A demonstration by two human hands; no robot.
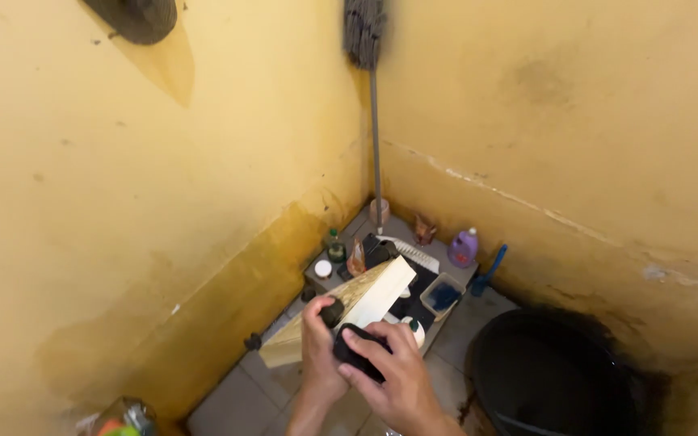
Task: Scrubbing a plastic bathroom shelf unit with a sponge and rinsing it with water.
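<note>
While both hands work above tiled corner floor, wooden board (341,311) sits tilted in left hand (321,343), fingers clenched round black knob (332,312); right hand (393,375) grasps small black object (355,351) (kind unclear). Board looks stiff, light; grip by edges. Black bucket (559,375) near right.

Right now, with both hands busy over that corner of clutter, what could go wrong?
1. The left hand grips a dark knob against a tilted wooden plank; if it slips, the plank could drop onto the small bottles below.
2. The right hand holds a dark object over the tiled floor; it could fall.
3. The mop leaning in the corner could topple if bumped.
</note>
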